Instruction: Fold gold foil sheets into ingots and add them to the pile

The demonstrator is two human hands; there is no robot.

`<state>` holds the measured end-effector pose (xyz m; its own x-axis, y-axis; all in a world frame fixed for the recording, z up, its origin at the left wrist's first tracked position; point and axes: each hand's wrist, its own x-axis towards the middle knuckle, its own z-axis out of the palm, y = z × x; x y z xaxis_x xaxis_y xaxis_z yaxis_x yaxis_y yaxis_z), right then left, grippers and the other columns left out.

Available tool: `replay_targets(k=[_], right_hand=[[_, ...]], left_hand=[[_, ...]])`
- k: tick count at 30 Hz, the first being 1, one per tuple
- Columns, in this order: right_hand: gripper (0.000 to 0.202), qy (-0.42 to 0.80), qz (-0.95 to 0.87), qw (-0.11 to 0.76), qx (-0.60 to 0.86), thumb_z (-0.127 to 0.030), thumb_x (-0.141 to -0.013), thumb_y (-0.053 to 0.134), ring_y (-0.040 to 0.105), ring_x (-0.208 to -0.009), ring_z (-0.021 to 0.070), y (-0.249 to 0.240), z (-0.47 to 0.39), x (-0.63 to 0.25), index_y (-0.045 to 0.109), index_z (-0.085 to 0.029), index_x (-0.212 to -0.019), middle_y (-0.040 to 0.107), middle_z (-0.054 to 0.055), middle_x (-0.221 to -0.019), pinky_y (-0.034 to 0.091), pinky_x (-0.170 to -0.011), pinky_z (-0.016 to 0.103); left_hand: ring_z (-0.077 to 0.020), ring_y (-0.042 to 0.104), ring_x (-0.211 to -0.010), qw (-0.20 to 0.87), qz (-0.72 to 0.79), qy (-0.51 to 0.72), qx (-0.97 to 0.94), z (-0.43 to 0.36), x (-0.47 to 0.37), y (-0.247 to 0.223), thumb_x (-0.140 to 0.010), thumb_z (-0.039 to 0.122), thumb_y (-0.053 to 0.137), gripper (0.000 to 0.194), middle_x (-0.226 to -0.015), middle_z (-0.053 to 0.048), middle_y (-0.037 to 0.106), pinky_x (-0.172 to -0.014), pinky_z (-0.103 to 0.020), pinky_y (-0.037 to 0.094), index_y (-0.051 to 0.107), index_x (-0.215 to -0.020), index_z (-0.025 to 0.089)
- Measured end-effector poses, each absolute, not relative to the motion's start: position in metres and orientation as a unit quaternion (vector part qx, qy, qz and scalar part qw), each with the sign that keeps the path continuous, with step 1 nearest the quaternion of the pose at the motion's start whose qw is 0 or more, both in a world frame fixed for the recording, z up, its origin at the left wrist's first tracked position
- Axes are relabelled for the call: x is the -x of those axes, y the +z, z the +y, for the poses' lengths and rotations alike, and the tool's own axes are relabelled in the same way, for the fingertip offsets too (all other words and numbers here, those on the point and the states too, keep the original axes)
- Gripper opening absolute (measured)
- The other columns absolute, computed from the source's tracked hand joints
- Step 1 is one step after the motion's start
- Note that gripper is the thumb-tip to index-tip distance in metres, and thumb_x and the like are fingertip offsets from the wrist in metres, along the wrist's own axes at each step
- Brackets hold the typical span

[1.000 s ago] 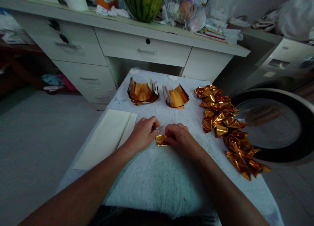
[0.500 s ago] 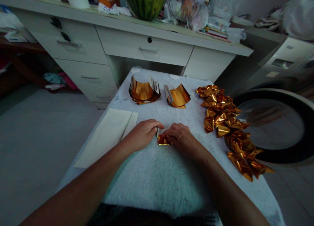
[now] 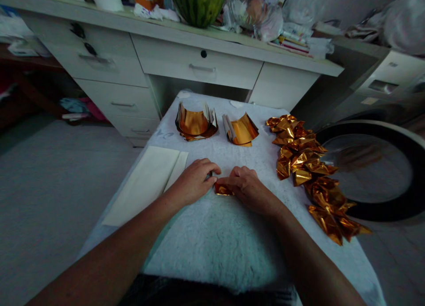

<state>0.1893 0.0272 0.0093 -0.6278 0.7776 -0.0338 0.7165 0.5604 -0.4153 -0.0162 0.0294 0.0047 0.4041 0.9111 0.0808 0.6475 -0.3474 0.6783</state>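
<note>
A small folded sheet of gold foil paper (image 3: 223, 189) lies on the cloth-covered table (image 3: 206, 248) between my hands. My left hand (image 3: 196, 178) has its thumb and forefinger closed at the sheet's left edge. My right hand (image 3: 245, 185) presses on the sheet from the right, its forefinger stretched left across the top and the other fingers curled. Much of the paper is hidden beneath the fingers. Beyond my hands stand two curved stacks of gold paper, a thicker stack (image 3: 195, 122) and a thinner stack (image 3: 242, 129). Several folded gold pieces (image 3: 303, 164) run in a row along the right side.
White folded paper (image 3: 142, 182) lies at the table's left. Behind the table is a white desk with drawers (image 3: 202, 69), carrying a watermelon (image 3: 197, 5) and plastic bags. A washing machine's open round door (image 3: 368, 168) stands close to the table's right edge.
My right forefinger has slid left over the gold paper toward my left thumb. The upper part of the sheet, visible before, is now folded down or covered.
</note>
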Motion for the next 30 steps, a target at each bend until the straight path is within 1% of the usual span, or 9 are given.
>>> replay_targets(k=[4, 7, 10, 12, 15, 19, 25, 28, 30], right_hand=[[0.036, 0.245, -0.847, 0.114, 0.457, -0.005, -0.085, 0.057, 0.052, -0.085, 0.0176, 0.012, 0.026, -0.188, 0.066, -0.026, -0.113, 0.062, 0.001, -0.085, 0.033, -0.082, 0.033], [0.036, 0.274, -0.825, 0.160, 0.468, -0.004, -0.079, 0.062, 0.053, -0.078, 0.0152, 0.012, 0.025, -0.190, 0.058, -0.021, -0.110, 0.060, -0.003, -0.078, 0.036, -0.080, 0.031], [0.029, 0.289, -0.807, 0.185, 0.481, -0.012, -0.079, 0.066, 0.053, -0.072, 0.0132, 0.013, 0.025, -0.194, 0.056, -0.020, -0.104, 0.060, -0.003, -0.079, 0.038, -0.072, 0.027], [0.020, 0.290, -0.798, 0.175, 0.499, -0.017, -0.079, 0.067, 0.052, -0.068, 0.0122, 0.016, 0.025, -0.196, 0.058, -0.019, -0.096, 0.060, -0.002, -0.078, 0.037, -0.067, 0.025], [0.007, 0.290, -0.792, 0.155, 0.514, -0.019, -0.081, 0.066, 0.049, -0.062, 0.0108, 0.019, 0.026, -0.198, 0.060, -0.018, -0.080, 0.057, -0.003, -0.069, 0.034, -0.062, 0.024], [0.012, 0.278, -0.795, 0.151, 0.518, -0.016, -0.081, 0.064, 0.046, -0.059, 0.0101, 0.019, 0.027, -0.196, 0.060, -0.018, -0.070, 0.054, -0.004, -0.063, 0.031, -0.059, 0.024], [0.011, 0.254, -0.801, 0.149, 0.521, -0.018, -0.080, 0.067, 0.048, -0.064, 0.0117, 0.014, 0.028, -0.195, 0.061, -0.018, -0.071, 0.057, -0.003, -0.067, 0.032, -0.062, 0.025], [0.012, 0.254, -0.803, 0.148, 0.518, -0.019, -0.081, 0.067, 0.049, -0.065, 0.0123, 0.014, 0.028, -0.196, 0.061, -0.018, -0.072, 0.058, -0.002, -0.067, 0.032, -0.063, 0.025], [0.012, 0.251, -0.804, 0.145, 0.520, -0.020, -0.082, 0.067, 0.050, -0.066, 0.0128, 0.014, 0.028, -0.196, 0.061, -0.018, -0.072, 0.058, -0.002, -0.068, 0.032, -0.063, 0.026]], left_hand=[[-0.0224, 0.060, -0.097, 0.264, 0.503, 0.225, -0.792, 0.029, 0.014, 0.002, -0.079, 0.006, 0.057, 0.020, -0.093, -0.004, 0.066, -0.091, -0.038, 0.046, 0.067, -0.088, 0.020], [-0.0222, 0.059, -0.098, 0.265, 0.497, 0.228, -0.795, 0.028, 0.015, 0.001, -0.078, 0.005, 0.058, 0.021, -0.094, -0.003, 0.065, -0.091, -0.037, 0.046, 0.067, -0.089, 0.021], [-0.0225, 0.059, -0.100, 0.266, 0.500, 0.225, -0.792, 0.028, 0.015, 0.000, -0.078, 0.006, 0.059, 0.021, -0.096, -0.003, 0.065, -0.092, -0.037, 0.046, 0.067, -0.090, 0.021], [-0.0227, 0.059, -0.100, 0.266, 0.503, 0.222, -0.792, 0.027, 0.015, 0.000, -0.078, 0.006, 0.059, 0.021, -0.096, -0.004, 0.065, -0.092, -0.037, 0.046, 0.068, -0.090, 0.021], [-0.0227, 0.059, -0.101, 0.263, 0.505, 0.219, -0.792, 0.026, 0.015, 0.000, -0.078, 0.006, 0.058, 0.022, -0.096, -0.004, 0.065, -0.093, -0.038, 0.045, 0.068, -0.091, 0.021], [-0.0223, 0.059, -0.100, 0.258, 0.509, 0.218, -0.792, 0.026, 0.014, 0.002, -0.079, 0.005, 0.054, 0.025, -0.096, -0.004, 0.065, -0.094, -0.038, 0.046, 0.068, -0.091, 0.021], [-0.0233, 0.059, -0.098, 0.266, 0.536, 0.202, -0.775, 0.009, 0.009, 0.010, -0.089, 0.011, 0.044, 0.026, -0.095, -0.006, 0.065, -0.092, -0.040, 0.047, 0.068, -0.095, 0.019], [-0.0253, 0.056, -0.102, 0.251, 0.534, 0.206, -0.781, -0.011, 0.008, 0.012, -0.089, 0.013, 0.046, 0.026, -0.105, -0.008, 0.063, -0.094, -0.044, 0.047, 0.065, -0.105, 0.019], [-0.0268, 0.053, -0.112, 0.242, 0.543, 0.235, -0.769, -0.024, 0.007, 0.010, -0.086, 0.011, 0.048, 0.038, -0.118, -0.009, 0.060, -0.100, -0.046, 0.044, 0.056, -0.122, 0.020]])
